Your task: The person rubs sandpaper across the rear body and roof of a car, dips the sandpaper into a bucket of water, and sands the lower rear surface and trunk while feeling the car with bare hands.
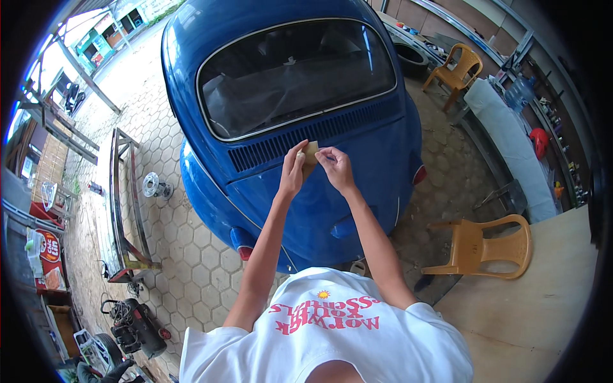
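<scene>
Both arms reach forward over the rear of a blue car [281, 198] with a rounded body. My left hand [292, 171] is closed on a small tan piece [311, 152], flat-looking and pale along one edge; its exact kind cannot be made out. Beside it, my right hand [338, 170] is closed in a pinch at the right edge of that same piece. Just beyond the hands are the car's vent slots [313, 135] and its dark rear window [297, 76]. The two hands look raised above the engine lid.
To the left stand a long wooden bench [115, 204], a metal wheel hub [153, 185] and a black air compressor [137, 325]. At the right are two tan plastic chairs [488, 247], a plywood sheet [530, 306] and a cluttered shelf. Hexagonal pavers [185, 268] cover the floor.
</scene>
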A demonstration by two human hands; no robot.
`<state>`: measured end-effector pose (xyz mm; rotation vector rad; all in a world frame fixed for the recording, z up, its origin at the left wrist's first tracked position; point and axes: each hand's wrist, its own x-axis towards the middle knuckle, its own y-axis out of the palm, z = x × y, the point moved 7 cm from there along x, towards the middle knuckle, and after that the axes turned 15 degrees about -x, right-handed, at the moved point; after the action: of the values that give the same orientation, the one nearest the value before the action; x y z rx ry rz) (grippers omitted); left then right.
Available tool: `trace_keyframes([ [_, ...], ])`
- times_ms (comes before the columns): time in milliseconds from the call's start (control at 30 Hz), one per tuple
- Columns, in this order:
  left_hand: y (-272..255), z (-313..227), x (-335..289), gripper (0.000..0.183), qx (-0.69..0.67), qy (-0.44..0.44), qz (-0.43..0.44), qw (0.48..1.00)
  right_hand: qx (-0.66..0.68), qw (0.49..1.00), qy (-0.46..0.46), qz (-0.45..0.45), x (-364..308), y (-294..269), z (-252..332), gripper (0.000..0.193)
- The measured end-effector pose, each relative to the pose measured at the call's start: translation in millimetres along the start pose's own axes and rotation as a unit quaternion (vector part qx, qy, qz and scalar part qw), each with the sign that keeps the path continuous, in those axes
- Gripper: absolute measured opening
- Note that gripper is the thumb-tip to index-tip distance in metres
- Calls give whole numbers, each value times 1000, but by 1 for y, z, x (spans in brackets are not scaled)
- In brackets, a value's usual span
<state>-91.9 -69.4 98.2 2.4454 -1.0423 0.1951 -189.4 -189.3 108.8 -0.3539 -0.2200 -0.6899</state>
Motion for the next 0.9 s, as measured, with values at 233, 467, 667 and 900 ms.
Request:
trace_keyframes([
  [233,54,12,8,43,159,-23,57,985,-38,999,-1,-28,-11,-87,-17,19],
  [467,85,84,-30,78,-6,-215,-44,976,-42,997,33,-59,-20,-133,-54,20],
  [667,96,89,-34,85,-86,-212,-21,973,2,979,202,-19,-46,-165,-85,24],
  [900,97,85,-18,72,-34,-205,-1,978,138,962,232,29,-58,-176,-101,41],
])
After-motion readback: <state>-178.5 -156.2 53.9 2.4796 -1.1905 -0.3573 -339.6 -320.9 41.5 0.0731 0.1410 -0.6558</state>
